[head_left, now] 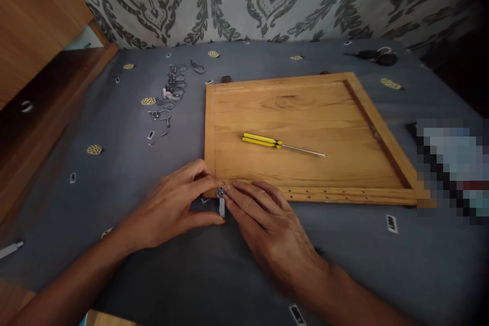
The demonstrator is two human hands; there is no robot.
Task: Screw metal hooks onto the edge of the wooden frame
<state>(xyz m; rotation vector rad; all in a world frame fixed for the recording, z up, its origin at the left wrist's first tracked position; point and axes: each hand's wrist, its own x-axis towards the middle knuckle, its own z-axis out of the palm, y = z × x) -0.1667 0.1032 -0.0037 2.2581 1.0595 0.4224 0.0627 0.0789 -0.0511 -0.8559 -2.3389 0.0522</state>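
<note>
Head view: left fingers [206, 184] clamp hardware [222, 207], right fingers [250, 197] touch it, grip unclear; framed panel [244, 107] bears screwdriver [279, 144].

Clip [221, 207] at near left corner of board [324, 112]: top partly covered by fingertips of left hand [168, 209] and right hand [269, 219]; fastened or loose, cannot tell. Right hand also hides a stretch of the board's near rail. Board's near right corner lost in pixel blocks; likewise an object [451, 150] at the sheet's [122, 178] right edge, unreadable. Dark item [384, 57] by the sheet's far right corner: blurred. Bits [164, 134] left of board: too small to name. Stick [11, 249] and cabinet [38, 25] cut off at left. Both forearms run out of frame.
</note>
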